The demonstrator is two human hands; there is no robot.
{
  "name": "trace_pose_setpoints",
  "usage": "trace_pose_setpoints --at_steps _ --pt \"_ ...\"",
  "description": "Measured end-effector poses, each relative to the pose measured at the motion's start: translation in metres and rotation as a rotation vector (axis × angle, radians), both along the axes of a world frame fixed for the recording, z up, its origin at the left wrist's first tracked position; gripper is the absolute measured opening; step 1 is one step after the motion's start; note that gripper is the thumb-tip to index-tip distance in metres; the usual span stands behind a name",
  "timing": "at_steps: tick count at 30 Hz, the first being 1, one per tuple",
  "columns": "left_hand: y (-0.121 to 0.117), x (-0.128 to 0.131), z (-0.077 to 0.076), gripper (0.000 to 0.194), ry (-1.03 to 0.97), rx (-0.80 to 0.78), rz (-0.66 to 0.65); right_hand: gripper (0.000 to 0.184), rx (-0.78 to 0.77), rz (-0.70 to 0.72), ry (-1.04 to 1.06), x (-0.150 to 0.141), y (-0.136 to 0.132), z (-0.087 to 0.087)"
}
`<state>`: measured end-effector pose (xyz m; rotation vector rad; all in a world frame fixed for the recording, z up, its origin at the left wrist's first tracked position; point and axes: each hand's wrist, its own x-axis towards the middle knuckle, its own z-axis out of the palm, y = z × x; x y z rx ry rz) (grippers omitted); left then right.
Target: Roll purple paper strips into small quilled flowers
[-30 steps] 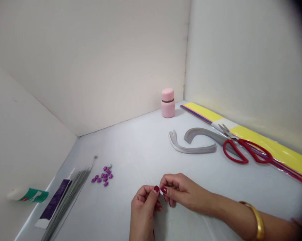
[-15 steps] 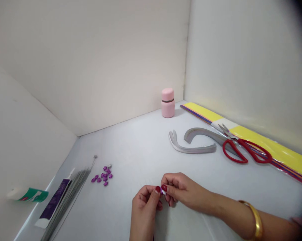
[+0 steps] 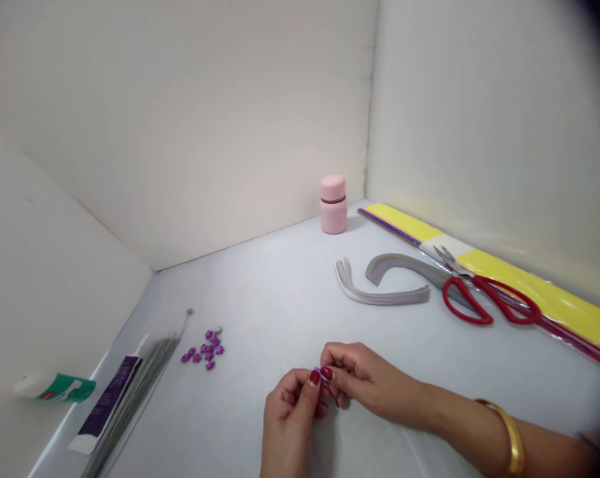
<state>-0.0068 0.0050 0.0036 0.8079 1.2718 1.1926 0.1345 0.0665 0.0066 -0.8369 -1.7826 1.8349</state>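
Between my fingertips is a small purple folded paper piece (image 3: 318, 370), mostly covered by the thumbs. My left hand (image 3: 293, 415) pinches it from the left, thumb against the fingers. From the right, my right hand (image 3: 356, 373) grips the same piece between thumb and curled fingers. Both hands are just above the table's near middle. To their left lies a loose cluster of small purple paper stars (image 3: 209, 348), with a silvery one at its upper edge.
Left of the stars lie a bundle of thin wires (image 3: 135, 398), a purple-and-white glue tube (image 3: 108, 398) and a green-and-white tube (image 3: 64, 387). Toward the right are grey paper strips (image 3: 379, 297), red-handled scissors (image 3: 466, 285) and a yellow paper pack (image 3: 519, 272). A pink jar (image 3: 334, 206) stands behind.
Both hands stay together with only slight finger movement. A white end that showed beside the right thumb is now hardly visible, and purple shows above the thumb tips.
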Motion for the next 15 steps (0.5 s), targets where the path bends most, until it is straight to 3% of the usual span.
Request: trace_pose_setpoints --at_steps 4,15 --pt "0.0012 0.001 -0.0006 0.035 -0.079 -0.036 0.008 0.02 -0.027 0.013 0.004 -0.0007 -0.0011 0.0003" --pt "0.0025 -0.0004 0.0023 0.022 0.009 -0.075 0.081 0.017 0.015 0.008 0.005 0.0006 -0.0015 0.0016"
